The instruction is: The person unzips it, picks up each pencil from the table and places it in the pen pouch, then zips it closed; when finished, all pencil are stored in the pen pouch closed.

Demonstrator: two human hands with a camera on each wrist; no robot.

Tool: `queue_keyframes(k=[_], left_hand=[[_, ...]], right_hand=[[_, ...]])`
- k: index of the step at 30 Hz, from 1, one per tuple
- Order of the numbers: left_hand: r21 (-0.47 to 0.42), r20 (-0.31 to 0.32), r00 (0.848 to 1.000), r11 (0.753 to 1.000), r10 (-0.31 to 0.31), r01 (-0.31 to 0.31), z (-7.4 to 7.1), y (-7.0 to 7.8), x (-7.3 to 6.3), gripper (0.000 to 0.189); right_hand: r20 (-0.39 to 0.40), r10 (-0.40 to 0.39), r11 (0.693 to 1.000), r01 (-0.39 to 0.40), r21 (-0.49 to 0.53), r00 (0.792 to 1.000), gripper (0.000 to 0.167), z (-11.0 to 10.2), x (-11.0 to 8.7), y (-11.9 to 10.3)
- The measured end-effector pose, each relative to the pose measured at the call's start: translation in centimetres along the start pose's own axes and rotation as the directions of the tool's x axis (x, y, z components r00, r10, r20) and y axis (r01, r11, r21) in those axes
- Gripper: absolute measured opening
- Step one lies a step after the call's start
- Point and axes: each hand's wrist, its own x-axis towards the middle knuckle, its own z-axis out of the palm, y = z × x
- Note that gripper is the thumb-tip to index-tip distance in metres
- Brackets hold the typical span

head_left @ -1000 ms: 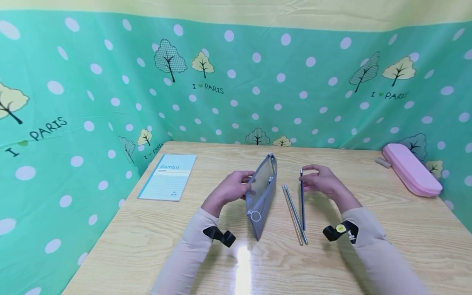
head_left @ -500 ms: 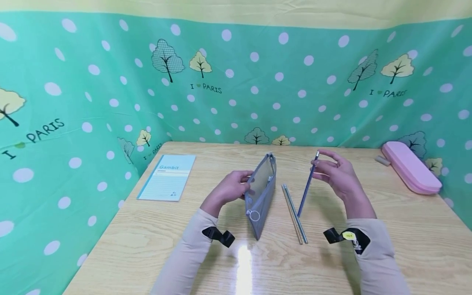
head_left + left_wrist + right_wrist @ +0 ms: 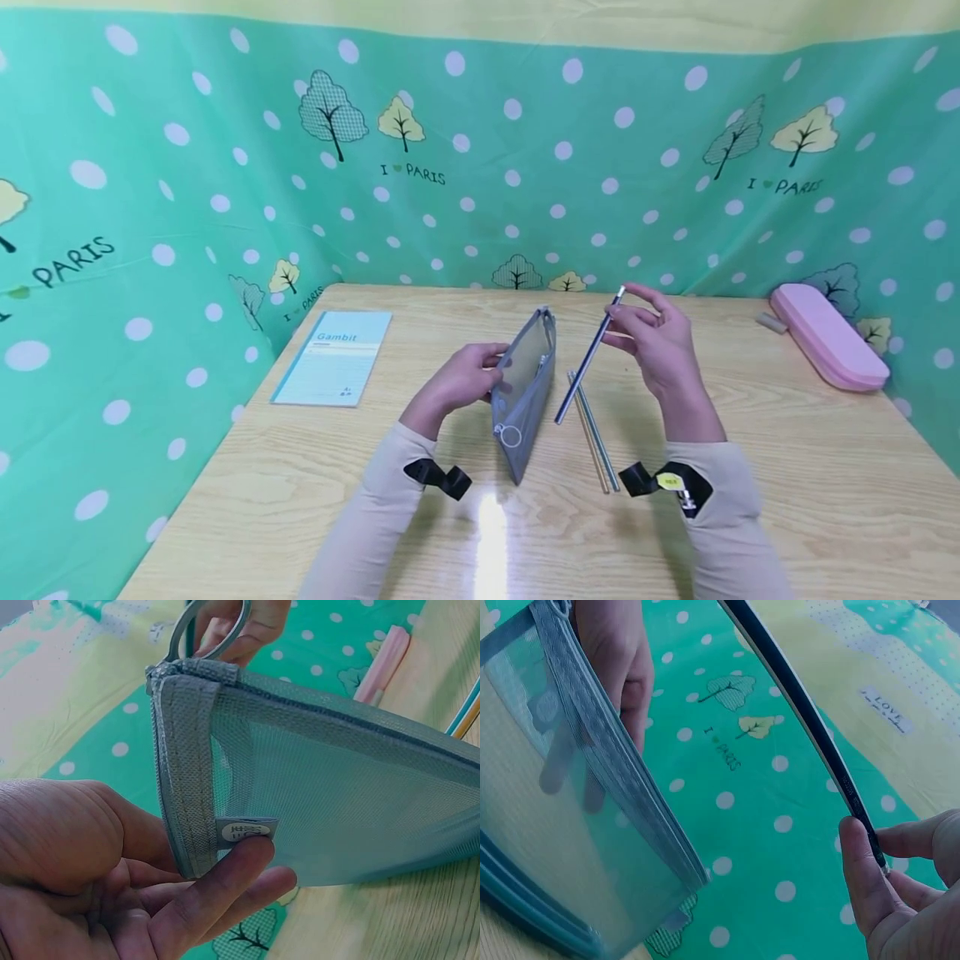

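A grey mesh zip pouch [image 3: 527, 417] stands on the table with its top gaping and a ring hanging from its zipper. My left hand [image 3: 463, 375] grips its left side; in the left wrist view the fingertips [image 3: 255, 855] lie over the mesh beside a small label. A pencil end shows inside the pouch. My right hand [image 3: 662, 343] pinches a dark blue striped pencil [image 3: 810, 724] near its white-tipped end, slanting it so the lower end hangs close to the pouch's right side. Two more pencils [image 3: 594, 442] lie together on the table below it.
A light blue notebook [image 3: 333, 358] lies at the left of the wooden table [image 3: 247, 517]. At the far right are a pink pencil case [image 3: 828, 337] and a small grey-brown piece [image 3: 771, 322]. A green dotted curtain [image 3: 420, 200] hangs behind the table.
My right hand has raised the dark blue pencil off the table, tilted it and carried it left toward the pouch. My left hand keeps its hold on the pouch.
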Motion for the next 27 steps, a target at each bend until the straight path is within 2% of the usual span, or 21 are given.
queue_keyframes(k=[5, 15, 20, 27], left_hand=[[-0.008, 0.004, 1.000, 1.000, -0.003, 0.003, 0.0, 0.1, 0.1, 0.050], [-0.010, 0.009, 1.000, 1.000, -0.002, 0.002, 0.0, 0.2, 0.1, 0.049], [-0.005, 0.012, 1.000, 1.000, 0.002, -0.002, 0.0, 0.2, 0.0, 0.048], [-0.003, 0.019, 1.000, 1.000, 0.006, -0.006, -0.1, 0.2, 0.1, 0.049]], right_hand=[[-0.013, 0.006, 1.000, -0.006, -0.012, 1.000, 0.043, 1.2, 0.2, 0.3], [-0.085, -0.039, 0.997, 0.045, 0.067, 0.996, 0.047, 1.8, 0.5, 1.0], [-0.122, -0.061, 0.998, 0.065, 0.026, 0.991, 0.053, 2.8, 0.5, 2.1], [-0.120, -0.106, 0.994, 0.102, -0.043, 0.987, 0.050, 4.4, 0.5, 3.8]])
